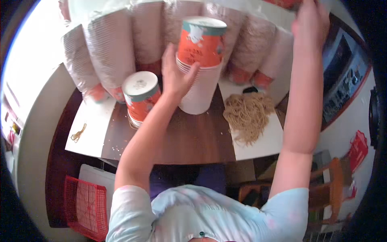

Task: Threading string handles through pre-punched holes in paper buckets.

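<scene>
My left hand (177, 76) grips a tall stack of paper cups (201, 86) from its left side, thumb across the front. The cups are nested upside down; the top one is orange with a teal band and a white base. My right arm stretches far up to the right, and my right hand (312, 22) is blurred at the picture's upper edge. Beside it is an orange-red thing (284, 3), mostly cut off; whether the hand touches it is unclear. Left of the held stack stands a shorter stack of cups (142, 94), also upside down, partly behind my forearm.
Tall plastic-wrapped cup stacks (109, 48) line the back of the brown-and-white table (193, 141). A pile of tan rubber bands (250, 117) lies on the right, a few loose bands (79, 133) on the left. Below are a red basket (86, 207) and a wooden chair (332, 189).
</scene>
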Action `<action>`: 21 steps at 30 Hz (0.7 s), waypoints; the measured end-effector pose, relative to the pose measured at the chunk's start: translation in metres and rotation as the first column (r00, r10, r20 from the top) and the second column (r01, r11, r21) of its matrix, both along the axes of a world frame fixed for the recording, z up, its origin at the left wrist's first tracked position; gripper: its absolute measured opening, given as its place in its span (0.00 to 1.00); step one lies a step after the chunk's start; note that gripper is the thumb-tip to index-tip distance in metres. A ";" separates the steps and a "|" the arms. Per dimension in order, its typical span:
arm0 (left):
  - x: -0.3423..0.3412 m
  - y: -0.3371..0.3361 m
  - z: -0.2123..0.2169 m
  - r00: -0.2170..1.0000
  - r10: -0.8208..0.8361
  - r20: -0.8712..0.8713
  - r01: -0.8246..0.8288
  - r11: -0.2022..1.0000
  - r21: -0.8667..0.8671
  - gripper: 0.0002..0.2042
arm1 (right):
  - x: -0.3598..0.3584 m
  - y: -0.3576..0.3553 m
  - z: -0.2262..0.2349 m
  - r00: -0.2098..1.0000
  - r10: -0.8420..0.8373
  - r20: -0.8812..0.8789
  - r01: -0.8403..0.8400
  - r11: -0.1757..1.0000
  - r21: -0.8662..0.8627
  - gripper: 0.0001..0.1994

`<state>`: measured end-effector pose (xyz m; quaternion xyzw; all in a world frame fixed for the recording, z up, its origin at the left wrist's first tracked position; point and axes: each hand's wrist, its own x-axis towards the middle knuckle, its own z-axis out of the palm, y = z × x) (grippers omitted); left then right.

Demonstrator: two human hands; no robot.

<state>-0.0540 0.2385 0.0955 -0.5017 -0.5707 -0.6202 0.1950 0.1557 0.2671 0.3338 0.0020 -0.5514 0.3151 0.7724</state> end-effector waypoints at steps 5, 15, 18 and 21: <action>0.044 -0.090 0.007 0.852 -0.089 -0.516 0.187 0.972 0.141 0.41 | 0.034 0.018 -0.230 0.859 0.469 -0.204 -0.489 0.637 -0.596 0.21; 0.042 -0.178 -0.074 0.771 -0.438 -0.463 0.151 0.831 -0.535 0.11 | 0.095 -0.016 -0.363 0.225 -0.068 0.972 0.503 0.863 -0.056 0.05; 0.045 -0.185 -0.081 0.737 -0.427 -0.523 0.065 0.816 -0.575 0.12 | 0.123 0.011 -0.339 0.011 0.039 0.999 0.576 0.816 -0.038 0.06; 0.047 -0.186 -0.082 0.806 -0.313 -0.503 -0.008 0.843 -0.538 0.13 | 0.129 0.024 -0.348 -0.166 0.022 0.986 0.562 0.824 0.076 0.09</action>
